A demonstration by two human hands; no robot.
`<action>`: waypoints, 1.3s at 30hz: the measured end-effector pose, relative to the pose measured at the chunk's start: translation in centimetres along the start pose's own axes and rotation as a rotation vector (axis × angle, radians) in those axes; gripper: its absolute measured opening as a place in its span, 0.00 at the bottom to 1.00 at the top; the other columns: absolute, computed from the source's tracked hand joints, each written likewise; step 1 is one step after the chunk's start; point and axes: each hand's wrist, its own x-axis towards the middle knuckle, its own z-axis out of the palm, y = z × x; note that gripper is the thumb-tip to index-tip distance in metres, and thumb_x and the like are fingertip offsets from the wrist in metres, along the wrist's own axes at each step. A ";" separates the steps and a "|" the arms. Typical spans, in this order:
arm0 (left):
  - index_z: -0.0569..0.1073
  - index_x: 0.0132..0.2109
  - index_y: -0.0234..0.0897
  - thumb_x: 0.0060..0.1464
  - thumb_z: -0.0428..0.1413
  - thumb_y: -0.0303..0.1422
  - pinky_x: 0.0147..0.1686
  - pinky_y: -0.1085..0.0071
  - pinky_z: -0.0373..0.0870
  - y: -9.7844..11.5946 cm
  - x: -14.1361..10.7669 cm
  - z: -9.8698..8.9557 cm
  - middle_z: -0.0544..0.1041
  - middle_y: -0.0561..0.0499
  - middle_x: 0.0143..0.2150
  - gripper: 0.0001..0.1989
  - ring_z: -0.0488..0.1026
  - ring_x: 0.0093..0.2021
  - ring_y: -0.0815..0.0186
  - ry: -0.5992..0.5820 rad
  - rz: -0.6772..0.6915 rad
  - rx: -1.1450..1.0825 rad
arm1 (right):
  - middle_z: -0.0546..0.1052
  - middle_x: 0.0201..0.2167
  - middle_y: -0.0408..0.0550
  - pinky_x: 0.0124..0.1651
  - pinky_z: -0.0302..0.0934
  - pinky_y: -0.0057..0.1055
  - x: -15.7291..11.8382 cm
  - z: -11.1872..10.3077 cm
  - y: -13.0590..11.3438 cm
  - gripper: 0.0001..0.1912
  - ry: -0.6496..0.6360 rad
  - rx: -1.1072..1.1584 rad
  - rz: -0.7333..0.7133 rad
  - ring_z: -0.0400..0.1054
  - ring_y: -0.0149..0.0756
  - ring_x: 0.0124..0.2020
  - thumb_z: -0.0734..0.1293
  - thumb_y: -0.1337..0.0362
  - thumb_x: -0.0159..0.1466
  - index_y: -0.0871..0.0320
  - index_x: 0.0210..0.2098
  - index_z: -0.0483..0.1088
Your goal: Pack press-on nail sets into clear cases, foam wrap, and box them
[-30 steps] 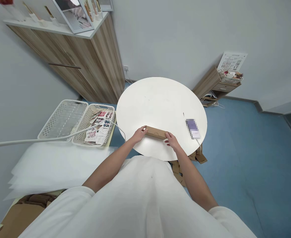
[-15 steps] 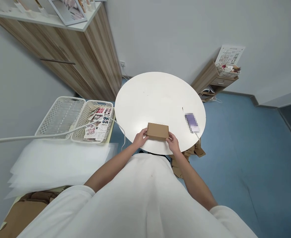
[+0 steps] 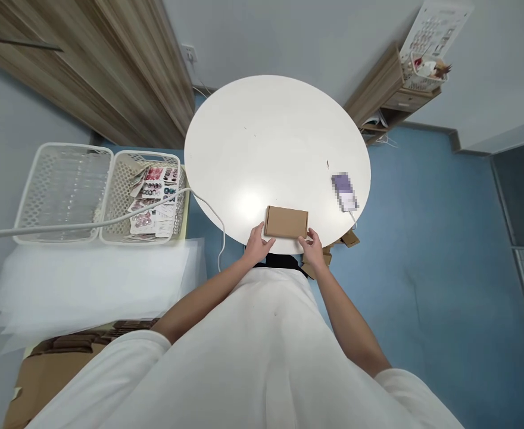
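Note:
A closed brown cardboard box (image 3: pixel 286 222) lies flat near the front edge of the round white table (image 3: pixel 271 137). By its front left corner is my left hand (image 3: pixel 256 247), thumb and fingers spread apart, a small gap between them and the cardboard. My right hand (image 3: pixel 314 249) is at the front right corner, its thumb by the front side and its fingers by the right side. Those fingers are apart too; whether they still touch the box I cannot tell.
A phone (image 3: pixel 345 192), blurred out, lies on the table's right with a cable. To the left stand a basket of printed cards (image 3: pixel 172 232), a basket of clear plastic pieces (image 3: pixel 61 190) and white sheets (image 3: pixel 96 286). Flattened cardboard (image 3: pixel 52 381) lies lower left; more cardboard (image 3: pixel 322 260) is under the table.
The view has tilted down and moved closer to the table. Both hands gripped the box's ends before; now the left has let go, and the right has loosened at the corner.

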 end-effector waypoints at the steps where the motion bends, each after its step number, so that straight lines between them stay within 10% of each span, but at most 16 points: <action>1: 0.48 0.64 0.38 0.53 0.53 0.41 0.44 0.65 0.68 0.2 0.0 0.1 0.55 0.37 0.61 0.35 0.72 0.33 0.70 0.005 -0.027 -0.036 | 0.63 0.57 0.53 0.44 0.64 0.37 0.0 -0.1 -0.2 0.37 -0.001 0.011 0.040 0.68 0.38 0.41 0.64 0.49 0.54 0.53 0.60 0.53; 14: 0.50 0.64 0.39 0.53 0.53 0.33 0.50 0.61 0.64 0.3 2.8 0.3 0.62 0.40 0.56 0.34 0.65 0.52 0.57 0.017 0.032 -0.115 | 0.58 0.61 0.47 0.37 0.69 0.34 1.5 -1.4 -4.1 0.34 -0.278 0.199 0.201 0.74 0.34 0.33 0.58 0.43 0.59 0.41 0.62 0.47; 26: 0.54 0.63 0.40 0.52 0.52 0.30 0.40 0.63 0.71 1.2 3.5 1.4 0.60 0.41 0.57 0.32 0.70 0.34 0.68 0.105 0.015 -0.166 | 0.58 0.60 0.44 0.49 0.64 0.40 2.6 -2.4 -1.6 0.31 -0.365 0.371 0.125 0.72 0.36 0.41 0.63 0.48 0.57 0.39 0.58 0.52; 33: 0.54 0.62 0.41 0.51 0.52 0.30 0.36 0.65 0.73 5.6 2.0 7.8 0.62 0.42 0.53 0.31 0.69 0.30 0.72 0.103 0.095 -0.087 | 0.62 0.56 0.50 0.47 0.65 0.42 1.9 -9.4 2.7 0.30 -0.200 0.450 -0.076 0.69 0.40 0.45 0.66 0.52 0.54 0.49 0.55 0.58; 39: 0.52 0.63 0.43 0.50 0.55 0.33 0.34 0.67 0.73 11.1 1.3 16.7 0.61 0.43 0.52 0.34 0.69 0.32 0.71 -0.206 0.229 0.004 | 0.62 0.54 0.55 0.42 0.67 0.38 -0.2 -16.6 10.5 0.32 0.187 0.421 -0.102 0.68 0.38 0.42 0.64 0.51 0.56 0.54 0.57 0.56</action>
